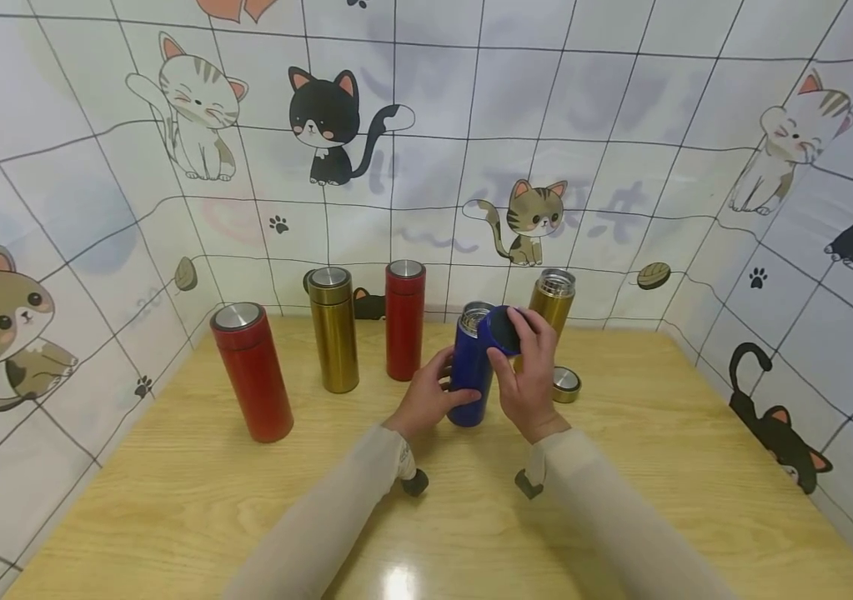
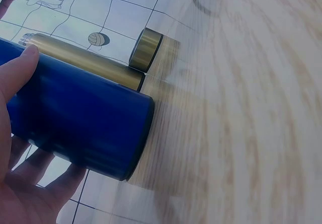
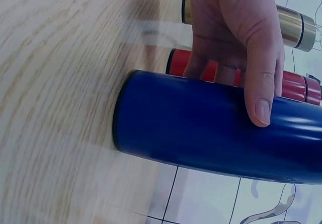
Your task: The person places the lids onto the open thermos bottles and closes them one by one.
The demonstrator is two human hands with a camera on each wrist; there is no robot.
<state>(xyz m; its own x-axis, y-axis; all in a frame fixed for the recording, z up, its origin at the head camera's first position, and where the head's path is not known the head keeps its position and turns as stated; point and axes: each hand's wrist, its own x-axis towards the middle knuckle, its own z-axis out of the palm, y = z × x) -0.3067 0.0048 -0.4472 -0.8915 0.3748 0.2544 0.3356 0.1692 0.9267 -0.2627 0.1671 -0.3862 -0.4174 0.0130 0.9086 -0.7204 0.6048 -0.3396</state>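
While left fingers [image 1: 439,367] wrap a blue bottle [image 1: 471,367], right fingers [image 1: 543,333] grip a lid [image 1: 499,332]

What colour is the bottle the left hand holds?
The bottle is blue, clearest in the right wrist view.

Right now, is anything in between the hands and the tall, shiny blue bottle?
Nothing visible blocks the left hand: it grips the tall, shiny blue bottle directly. The right hand holds a round blue lid between itself and the bottle's open top.
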